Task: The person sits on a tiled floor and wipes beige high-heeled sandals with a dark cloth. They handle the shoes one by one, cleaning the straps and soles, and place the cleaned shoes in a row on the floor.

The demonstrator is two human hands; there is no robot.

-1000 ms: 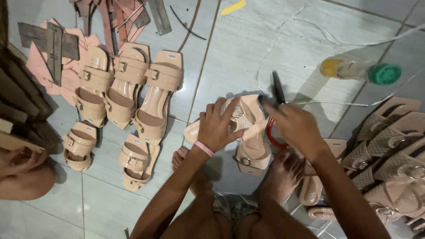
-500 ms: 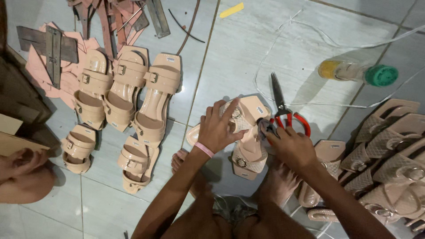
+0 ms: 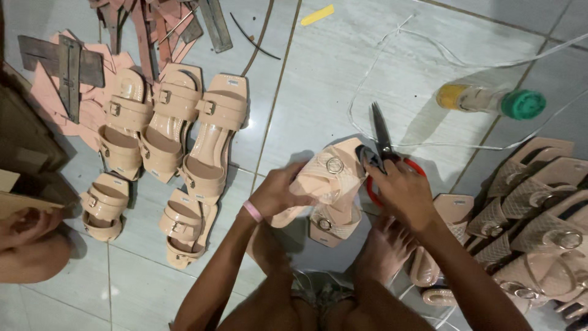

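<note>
My left hand (image 3: 283, 191) grips a beige sandal (image 3: 327, 175) with a round metal ring on its textured strap, holding it above a second sandal of the same kind (image 3: 334, 222) on the tiled floor. My right hand (image 3: 404, 191) rests on the red handles of a pair of scissors (image 3: 384, 140), fingers curled over them at the sandal's right edge. The black blades point away from me along the floor. A pink band circles my left wrist. My bare feet show below the sandals.
Several beige buckle sandals (image 3: 174, 132) lie at the left beside pink cut soles (image 3: 49, 92). Ring-strap sandals (image 3: 539, 208) are stacked at the right. A yellow bottle with a green cap (image 3: 490, 100) and a white cord (image 3: 429, 55) lie beyond. Another person's foot (image 3: 27, 245) is at the left edge.
My right hand has lowered the scissors from over the sandal toward the floor at its right side. The left hand keeps the sandal, tilted slightly more.
</note>
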